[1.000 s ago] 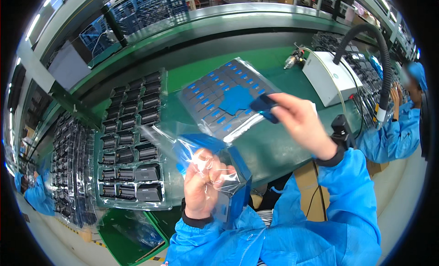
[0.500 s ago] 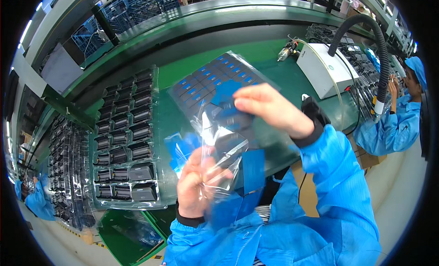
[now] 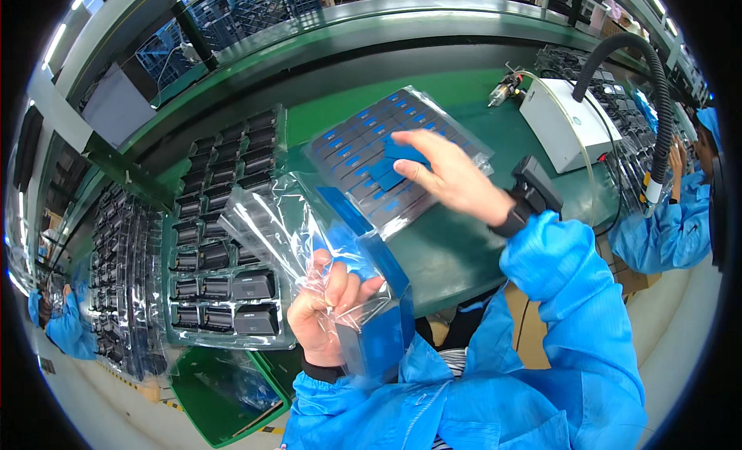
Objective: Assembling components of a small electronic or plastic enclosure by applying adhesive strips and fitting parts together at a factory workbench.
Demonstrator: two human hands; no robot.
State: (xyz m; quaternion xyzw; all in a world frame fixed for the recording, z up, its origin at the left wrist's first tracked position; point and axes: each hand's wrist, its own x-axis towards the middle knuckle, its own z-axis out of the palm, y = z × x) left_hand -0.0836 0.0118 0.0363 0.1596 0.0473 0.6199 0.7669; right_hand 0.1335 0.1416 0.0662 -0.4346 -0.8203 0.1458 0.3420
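left hand (image 3: 328,305), fingers curled round clear film (image 3: 259,222), blue sheet (image 3: 382,334) just beside | right hand (image 3: 456,179), thumb and fingers parted over blue scraps (image 3: 384,173), touch unclear | scraps lying on dark panels (image 3: 344,152), green counter (image 3: 464,249) | white box (image 3: 568,129) farther right, near a co-worker's sleeve (image 3: 653,230)

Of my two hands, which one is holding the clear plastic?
Your left hand, the lower one: its fingers are curled, holding the clear plastic. Your right hand differs: its thumb and forefinger are apart, near the flat blue pieces.
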